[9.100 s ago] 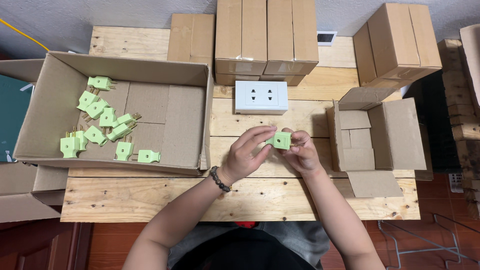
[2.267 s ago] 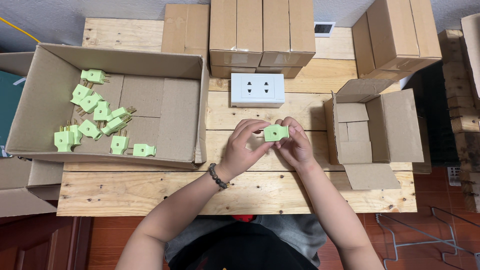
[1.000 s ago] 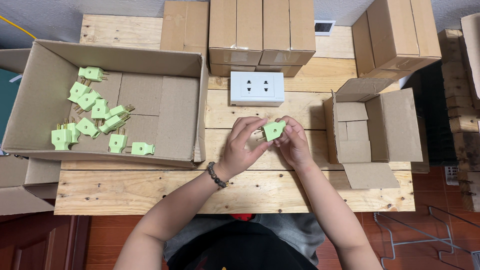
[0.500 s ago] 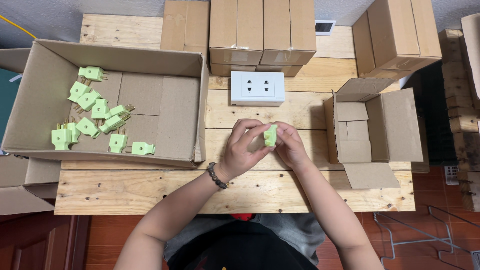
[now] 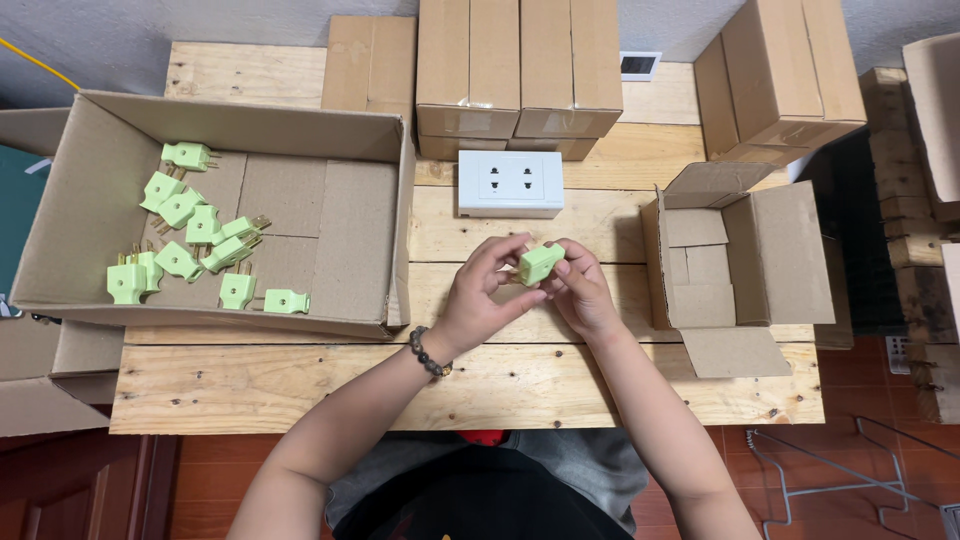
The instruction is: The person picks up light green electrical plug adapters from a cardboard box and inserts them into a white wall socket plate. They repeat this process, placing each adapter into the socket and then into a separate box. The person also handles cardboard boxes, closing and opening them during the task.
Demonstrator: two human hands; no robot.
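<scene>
Both hands meet over the middle of the wooden table (image 5: 300,380). My left hand (image 5: 482,296) and my right hand (image 5: 580,290) together pinch one light green plug (image 5: 540,264) between their fingertips. A white double wall socket (image 5: 510,183) lies on the table just beyond the hands. To the left stands a large open cardboard box (image 5: 330,200) with several more light green plugs (image 5: 190,250) scattered on its floor. A beaded bracelet sits on my left wrist.
A small open cardboard box (image 5: 770,260), with nothing in it, stands right of my hands. Closed cardboard boxes (image 5: 520,70) are stacked along the far edge, another (image 5: 780,80) at the far right. More cardboard lies at the left, below table level.
Over the last second the green plug has been turned between the fingertips. The hands have stayed in the same spot; the boxes and socket have not moved.
</scene>
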